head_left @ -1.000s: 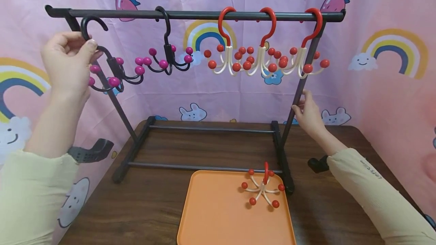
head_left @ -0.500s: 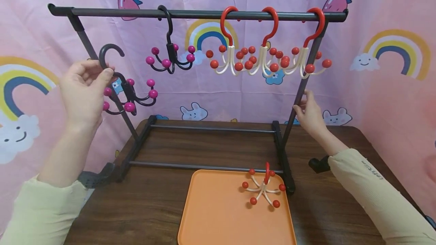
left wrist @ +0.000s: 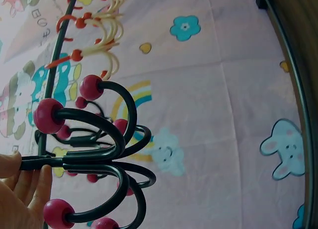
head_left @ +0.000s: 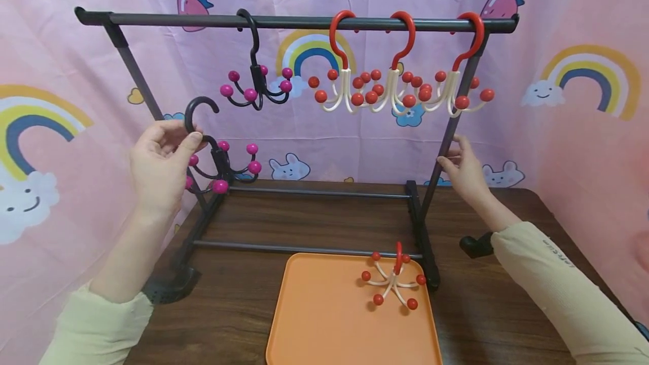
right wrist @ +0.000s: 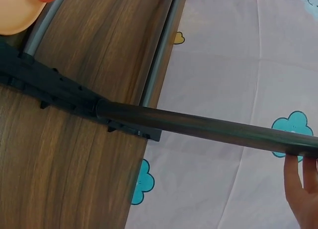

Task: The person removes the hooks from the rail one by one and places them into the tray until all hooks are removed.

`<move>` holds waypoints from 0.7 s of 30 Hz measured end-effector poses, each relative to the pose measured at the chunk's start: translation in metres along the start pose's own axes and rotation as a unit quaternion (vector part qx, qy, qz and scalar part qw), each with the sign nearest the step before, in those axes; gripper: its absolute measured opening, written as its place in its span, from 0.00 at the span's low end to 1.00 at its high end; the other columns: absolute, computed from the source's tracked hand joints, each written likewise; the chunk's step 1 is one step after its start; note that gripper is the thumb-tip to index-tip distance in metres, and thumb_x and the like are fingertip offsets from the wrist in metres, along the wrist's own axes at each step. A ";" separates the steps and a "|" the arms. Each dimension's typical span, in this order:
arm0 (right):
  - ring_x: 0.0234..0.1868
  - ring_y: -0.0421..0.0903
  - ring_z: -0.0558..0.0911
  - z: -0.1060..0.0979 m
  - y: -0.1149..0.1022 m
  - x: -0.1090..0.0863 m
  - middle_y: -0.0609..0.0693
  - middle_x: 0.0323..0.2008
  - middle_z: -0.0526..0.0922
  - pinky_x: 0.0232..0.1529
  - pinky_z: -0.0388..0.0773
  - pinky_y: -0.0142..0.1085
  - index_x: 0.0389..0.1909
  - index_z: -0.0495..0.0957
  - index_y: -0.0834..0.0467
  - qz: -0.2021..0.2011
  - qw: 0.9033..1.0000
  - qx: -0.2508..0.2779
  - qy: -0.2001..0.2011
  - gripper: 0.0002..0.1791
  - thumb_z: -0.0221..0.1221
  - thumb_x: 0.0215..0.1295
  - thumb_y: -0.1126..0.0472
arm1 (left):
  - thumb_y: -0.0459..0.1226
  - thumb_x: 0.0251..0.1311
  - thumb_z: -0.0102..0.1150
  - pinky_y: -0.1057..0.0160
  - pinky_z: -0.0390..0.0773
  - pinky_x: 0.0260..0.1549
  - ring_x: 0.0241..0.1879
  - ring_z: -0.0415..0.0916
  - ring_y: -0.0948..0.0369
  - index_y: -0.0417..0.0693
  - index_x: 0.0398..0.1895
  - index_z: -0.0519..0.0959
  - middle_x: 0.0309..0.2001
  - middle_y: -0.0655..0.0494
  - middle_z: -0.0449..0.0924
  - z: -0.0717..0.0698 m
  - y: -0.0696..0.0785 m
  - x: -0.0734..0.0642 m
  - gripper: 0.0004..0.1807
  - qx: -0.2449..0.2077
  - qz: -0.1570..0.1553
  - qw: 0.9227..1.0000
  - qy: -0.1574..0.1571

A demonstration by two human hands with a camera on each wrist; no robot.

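My left hand (head_left: 162,170) pinches a black multi-arm hook hanger (head_left: 221,163) with pink ball tips by the stem below its hook. The hanger is off the bar, low beside the left post of the black garment rack (head_left: 299,22). In the left wrist view the thumb and fingers meet on the stem of this hanger (left wrist: 94,161). My right hand (head_left: 467,172) holds the rack's right post (head_left: 431,187), thumb in front; in the right wrist view fingertips touch the post (right wrist: 208,129). Another black hanger (head_left: 257,79) and three red-hooked cream hangers (head_left: 392,84) hang on the bar.
An orange tray (head_left: 324,320) lies on the dark wooden table (head_left: 228,308) in front of the rack. On its far right part stands a red-hooked cream hanger (head_left: 393,280). A patterned pink curtain (head_left: 324,156) hangs behind the rack.
My left hand has carried the black hanger down and to the right, away from the bar's left end. The right hand stays on the post.
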State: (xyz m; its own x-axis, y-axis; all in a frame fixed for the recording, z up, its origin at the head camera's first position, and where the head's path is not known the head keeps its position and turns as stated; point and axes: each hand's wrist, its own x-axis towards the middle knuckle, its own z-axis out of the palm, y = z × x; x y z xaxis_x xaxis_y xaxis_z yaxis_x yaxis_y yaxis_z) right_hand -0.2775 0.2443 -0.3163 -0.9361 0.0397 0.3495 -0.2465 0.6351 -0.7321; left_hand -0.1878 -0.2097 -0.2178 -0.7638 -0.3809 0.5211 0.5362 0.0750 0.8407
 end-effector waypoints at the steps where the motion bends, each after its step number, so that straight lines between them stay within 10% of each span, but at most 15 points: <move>1: 0.53 0.62 0.73 -0.001 0.000 0.000 0.65 0.50 0.72 0.50 0.70 0.59 0.65 0.51 0.53 0.002 1.000 0.001 0.000 0.27 0.48 0.68 0.58 | 0.30 0.49 0.64 0.76 0.77 0.32 0.29 0.81 0.65 0.40 0.35 0.79 0.31 0.54 0.80 0.002 -0.002 -0.002 0.09 0.005 0.000 1.000 -0.004; 21: 0.49 0.60 0.76 0.000 -0.005 0.005 0.65 0.48 0.72 0.51 0.72 0.50 0.60 0.55 0.60 0.000 0.999 0.048 -0.003 0.23 0.46 0.69 0.55 | 0.34 0.55 0.60 0.73 0.75 0.37 0.37 0.74 0.63 0.36 0.39 0.77 0.33 0.58 0.79 0.035 -0.043 -0.034 0.11 0.111 0.017 0.989 -0.101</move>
State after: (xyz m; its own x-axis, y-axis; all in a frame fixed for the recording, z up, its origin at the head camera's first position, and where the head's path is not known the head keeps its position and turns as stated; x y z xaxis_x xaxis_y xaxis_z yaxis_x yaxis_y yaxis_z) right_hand -0.2806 0.2416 -0.3109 -0.9377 0.0348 0.3458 -0.2688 0.5579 -0.7852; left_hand -0.1974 -0.1681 -0.2666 -0.8151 -0.1847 0.5490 0.4877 0.2925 0.8225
